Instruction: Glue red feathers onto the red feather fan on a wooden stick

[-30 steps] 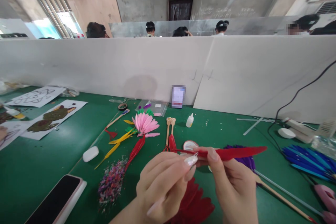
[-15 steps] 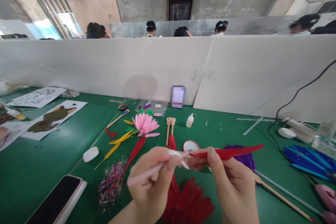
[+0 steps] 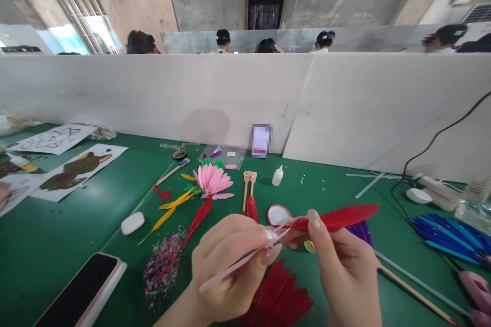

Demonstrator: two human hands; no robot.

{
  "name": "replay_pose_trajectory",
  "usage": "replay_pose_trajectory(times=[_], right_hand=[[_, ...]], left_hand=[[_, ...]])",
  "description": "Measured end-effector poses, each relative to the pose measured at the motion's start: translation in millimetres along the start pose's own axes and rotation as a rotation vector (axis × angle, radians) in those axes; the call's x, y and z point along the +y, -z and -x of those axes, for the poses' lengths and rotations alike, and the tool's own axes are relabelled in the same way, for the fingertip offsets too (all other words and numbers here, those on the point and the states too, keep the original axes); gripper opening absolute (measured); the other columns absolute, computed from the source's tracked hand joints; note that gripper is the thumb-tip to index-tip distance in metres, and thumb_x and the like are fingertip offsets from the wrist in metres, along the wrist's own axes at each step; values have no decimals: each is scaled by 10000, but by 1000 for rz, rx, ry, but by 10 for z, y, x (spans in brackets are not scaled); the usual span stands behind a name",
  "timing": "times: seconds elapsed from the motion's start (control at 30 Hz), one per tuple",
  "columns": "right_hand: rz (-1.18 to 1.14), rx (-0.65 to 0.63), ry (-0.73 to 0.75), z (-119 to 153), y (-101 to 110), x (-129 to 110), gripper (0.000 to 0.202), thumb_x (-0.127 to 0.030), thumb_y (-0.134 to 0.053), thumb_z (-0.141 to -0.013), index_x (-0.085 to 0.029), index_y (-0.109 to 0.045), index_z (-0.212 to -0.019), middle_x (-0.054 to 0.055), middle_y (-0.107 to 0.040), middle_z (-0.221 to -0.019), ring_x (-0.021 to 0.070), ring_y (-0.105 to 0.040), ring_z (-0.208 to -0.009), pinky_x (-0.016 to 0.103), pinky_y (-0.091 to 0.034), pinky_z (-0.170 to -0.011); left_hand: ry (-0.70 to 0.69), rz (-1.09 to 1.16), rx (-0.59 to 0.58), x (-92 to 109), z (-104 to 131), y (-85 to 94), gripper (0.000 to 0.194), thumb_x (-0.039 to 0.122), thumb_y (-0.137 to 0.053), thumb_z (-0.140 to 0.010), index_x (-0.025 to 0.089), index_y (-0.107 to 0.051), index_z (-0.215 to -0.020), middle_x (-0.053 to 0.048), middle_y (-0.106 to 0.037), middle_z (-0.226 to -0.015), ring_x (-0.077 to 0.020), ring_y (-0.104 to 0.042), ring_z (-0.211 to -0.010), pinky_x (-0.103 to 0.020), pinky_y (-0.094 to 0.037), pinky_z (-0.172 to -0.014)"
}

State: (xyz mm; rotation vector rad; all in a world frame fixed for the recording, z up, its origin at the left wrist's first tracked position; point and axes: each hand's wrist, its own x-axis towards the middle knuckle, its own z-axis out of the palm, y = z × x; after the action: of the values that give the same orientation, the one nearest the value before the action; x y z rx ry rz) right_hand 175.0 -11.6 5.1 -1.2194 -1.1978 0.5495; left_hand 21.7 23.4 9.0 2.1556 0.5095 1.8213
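Observation:
In my left hand [image 3: 232, 265] is a pair of pale pink tweezers [image 3: 230, 270], pinched between thumb and fingers. Their tips meet the narrow end of a red feather [image 3: 345, 216]. My right hand [image 3: 341, 265] grips that feather between thumb and fingers, its broad end pointing right. On the table under my hands lies a fan of red feathers [image 3: 282, 294], partly covered by my left hand. Just beyond them are a round white lid with a red rim [image 3: 279, 214] and two wooden sticks [image 3: 248, 189] with a red feather against them.
A pink feather flower [image 3: 212, 181], a glue bottle [image 3: 277, 176] and a white case [image 3: 132, 223] stand on the green table. A phone [image 3: 82, 291] lies front left, near colourful scraps [image 3: 164, 265]. Blue feathers [image 3: 452, 237] are at right. A white partition [image 3: 153, 92] runs behind.
My left hand has turned and shifted slightly right, with the tweezers now showing more clearly at the feather's end. The feather's broad tip has moved slightly left and up.

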Motion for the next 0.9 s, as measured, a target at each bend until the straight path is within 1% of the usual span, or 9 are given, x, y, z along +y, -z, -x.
replay_pose_trajectory(times=[0.1, 0.17, 0.3, 0.4, 0.5, 0.6, 0.73, 0.9], right_hand=[[53, 20, 30, 2, -11, -24, 259, -294, -607, -890, -262, -785, -706, -20, -745, -604, 108, -665, -501, 149, -518, -492], [67, 56, 24, 15, -27, -50, 245, -309, -624, -873, -260, -784, -693, -23, -739, -589, 103, -651, -484, 149, -507, -482], [94, 122, 10, 41, -38, -74, 221, -323, -643, -853, -263, -781, -691, -28, -737, -591, 101, -653, -495, 153, -490, -492], [148, 68, 94, 35, -8, -52, 216, -292, -622, -872, -258, -782, -731, -21, -751, -628, 111, -679, -525, 155, -501, -507], [195, 13, 169, 16, 31, -23, 215, -257, -596, -893, -253, -780, -781, -15, -761, -659, 113, -700, -557, 146, -521, -534], [201, -2, 180, 6, 49, -13, 209, -237, -587, -901, -252, -775, -811, -16, -764, -675, 104, -704, -566, 133, -524, -535], [201, -16, 185, 10, 43, -25, 205, -231, -593, -899, -250, -773, -803, -17, -761, -668, 105, -707, -567, 133, -531, -542], [197, -18, 192, 10, 25, -27, 211, -224, -595, -897, -252, -774, -788, -23, -754, -645, 92, -687, -525, 122, -515, -505]], left_hand=[[-67, -9, -26, -13, -17, -20, 173, -11, -577, -805, 71, -636, -945, -80, -700, -842, -148, -652, -750, -276, -583, -647], [-109, -27, -33, -19, -13, -32, 136, 3, -574, -823, 58, -636, -930, -89, -694, -843, -154, -656, -770, -281, -581, -664], [-131, -33, -47, -36, 4, -45, 130, 17, -571, -837, 59, -641, -938, -95, -690, -875, -157, -656, -785, -285, -578, -669], [-127, -34, -56, -39, -4, -47, 122, 26, -572, -842, 66, -644, -932, -90, -694, -865, -155, -657, -767, -287, -580, -672], [-90, -16, -58, -22, -26, -47, 121, 23, -571, -847, 72, -638, -935, -92, -703, -852, -152, -666, -765, -274, -586, -670], [-65, -14, -67, -1, -41, -43, 133, 17, -561, -851, 83, -634, -941, -85, -715, -837, -146, -671, -761, -265, -589, -669], [-54, -20, -69, 4, -47, -31, 140, 3, -566, -836, 87, -626, -930, -83, -716, -824, -143, -666, -743, -266, -589, -666], [-46, 5, -67, 1, -48, -36, 189, 2, -558, -841, 98, -617, -992, -80, -726, -860, -142, -664, -751, -276, -587, -674]])
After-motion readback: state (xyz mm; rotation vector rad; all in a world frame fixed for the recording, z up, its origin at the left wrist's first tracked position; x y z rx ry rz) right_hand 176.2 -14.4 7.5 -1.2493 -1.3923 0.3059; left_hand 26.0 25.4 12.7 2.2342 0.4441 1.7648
